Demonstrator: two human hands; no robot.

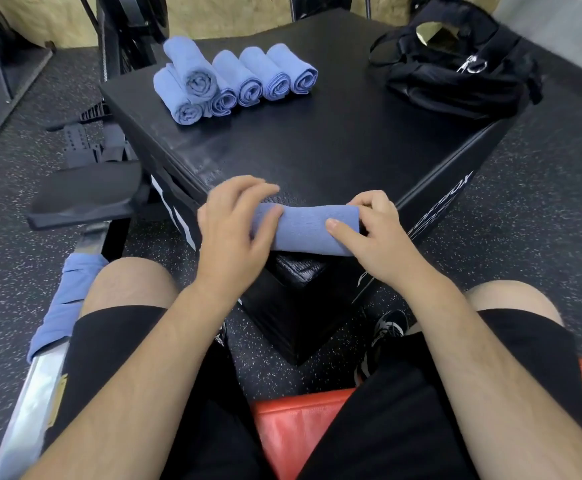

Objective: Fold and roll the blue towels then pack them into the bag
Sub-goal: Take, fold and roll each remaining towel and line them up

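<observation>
A rolled blue towel (pixel 308 230) lies across the near corner of the black box (pixel 317 147). My left hand (pixel 234 230) grips its left end, fingers curled over the top and thumb on the front. My right hand (pixel 372 233) pinches the right end, thumb on the roll's front. Several finished blue towel rolls (pixel 234 79) lie side by side at the box's far left, one stacked on top. The black bag (pixel 456 67) sits open at the far right corner of the box.
More flat blue towels (pixel 66 303) hang over a metal rail by my left knee. I sit on a red bench (pixel 293 431). Black gym gear (pixel 88 140) lies on the speckled floor to the left.
</observation>
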